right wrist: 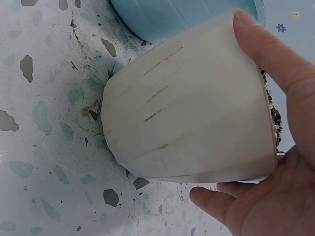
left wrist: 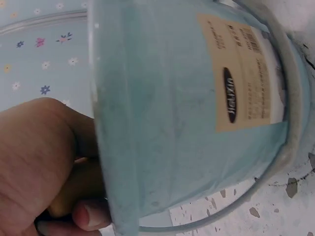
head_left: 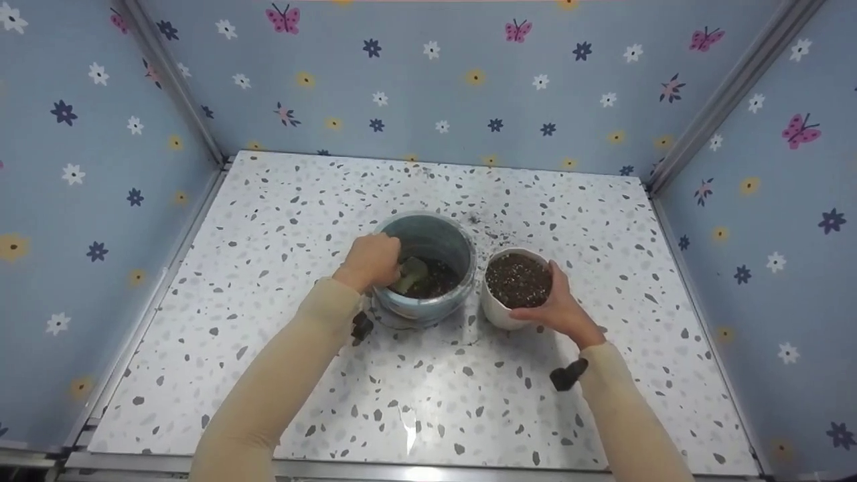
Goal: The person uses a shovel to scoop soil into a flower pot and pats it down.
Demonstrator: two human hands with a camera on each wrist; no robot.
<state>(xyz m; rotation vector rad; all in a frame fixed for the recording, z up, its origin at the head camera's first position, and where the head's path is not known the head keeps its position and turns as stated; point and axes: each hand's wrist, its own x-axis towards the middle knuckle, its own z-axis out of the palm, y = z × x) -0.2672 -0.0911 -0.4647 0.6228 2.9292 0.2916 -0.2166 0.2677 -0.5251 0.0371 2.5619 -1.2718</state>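
Observation:
A blue-green plastic bucket (head_left: 423,309) stands mid-table with dark soil (head_left: 438,280) in its bottom. My left hand (head_left: 370,261) is at the bucket's left rim, its fingers curled round the tan handle (left wrist: 78,189) of a small trowel. The trowel's greenish blade (head_left: 412,273) dips into the bucket over the soil. To the right, a white flowerpot (head_left: 499,313) is filled nearly to its rim with dark potting soil (head_left: 519,278). My right hand (head_left: 559,306) grips this pot from its right side, thumb near the rim on the front and fingers behind.
Soil crumbs (head_left: 492,231) are scattered on the speckled white tabletop (head_left: 268,201) behind the pot and between the two containers. The bucket's bail handle (left wrist: 216,219) hangs down along its side. Blue flower-patterned panels (head_left: 435,87) enclose the table at the back and both sides.

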